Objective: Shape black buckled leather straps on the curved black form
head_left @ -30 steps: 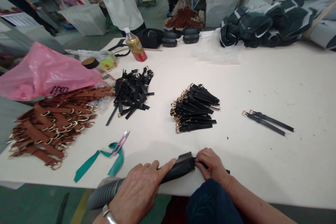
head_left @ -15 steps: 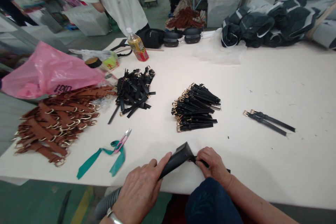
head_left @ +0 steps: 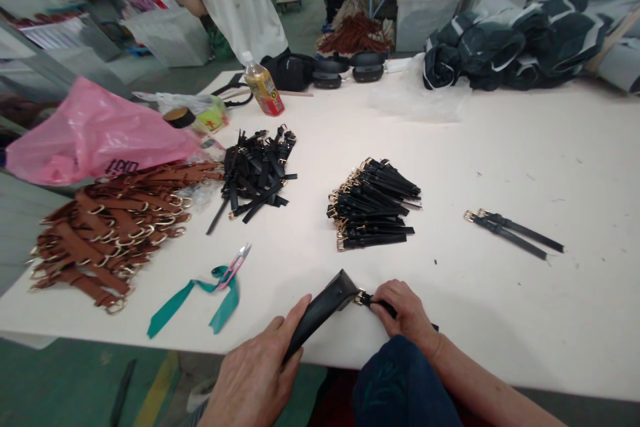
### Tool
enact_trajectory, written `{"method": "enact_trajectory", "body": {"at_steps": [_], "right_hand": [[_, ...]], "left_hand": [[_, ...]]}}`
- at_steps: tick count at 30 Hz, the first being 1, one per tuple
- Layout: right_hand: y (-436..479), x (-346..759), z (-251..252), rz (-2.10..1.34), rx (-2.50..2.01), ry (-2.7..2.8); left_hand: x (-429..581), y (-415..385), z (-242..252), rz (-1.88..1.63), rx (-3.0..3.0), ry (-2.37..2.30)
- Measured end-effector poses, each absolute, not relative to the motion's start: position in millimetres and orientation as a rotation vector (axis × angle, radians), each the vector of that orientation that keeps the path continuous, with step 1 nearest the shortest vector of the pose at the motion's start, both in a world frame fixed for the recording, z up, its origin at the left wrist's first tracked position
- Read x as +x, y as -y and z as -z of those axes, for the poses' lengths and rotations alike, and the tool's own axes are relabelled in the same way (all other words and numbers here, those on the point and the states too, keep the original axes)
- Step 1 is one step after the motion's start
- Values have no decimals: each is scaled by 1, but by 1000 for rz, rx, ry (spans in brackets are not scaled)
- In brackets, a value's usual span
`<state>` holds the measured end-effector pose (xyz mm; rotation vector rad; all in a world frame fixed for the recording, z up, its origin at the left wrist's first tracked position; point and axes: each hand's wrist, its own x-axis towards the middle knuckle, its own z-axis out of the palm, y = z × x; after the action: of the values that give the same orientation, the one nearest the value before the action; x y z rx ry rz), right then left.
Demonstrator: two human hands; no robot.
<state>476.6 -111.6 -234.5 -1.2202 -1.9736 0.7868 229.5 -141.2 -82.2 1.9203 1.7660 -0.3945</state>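
fingers wrapped round the black nozzle (head_left: 321, 312), the left hand (head_left: 254, 373) draws it back, likely giving clearance to the gold buckle (head_left: 360, 297) on the black strap (head_left: 385, 308) the right hand (head_left: 407, 310) pinches.

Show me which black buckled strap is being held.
The strap pinched in the right hand, gold buckle toward the black nozzle; the central bunch, the left heap and the pair farther right lie untouched on the table.

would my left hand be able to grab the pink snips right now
Probably not without letting go: the left hand is around the black nozzle, though the pink snips lie in the open.
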Motion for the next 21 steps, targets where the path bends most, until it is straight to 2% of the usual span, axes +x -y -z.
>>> {"method": "enact_trajectory", "body": {"at_steps": [15,21], "right_hand": [[113,468,236,-728,-1305,1943],[111,468,220,-832,-1414,2063]], "left_hand": [[225,154,86,323,1793,-1827],[222,159,94,305,1750,-1872]]}}
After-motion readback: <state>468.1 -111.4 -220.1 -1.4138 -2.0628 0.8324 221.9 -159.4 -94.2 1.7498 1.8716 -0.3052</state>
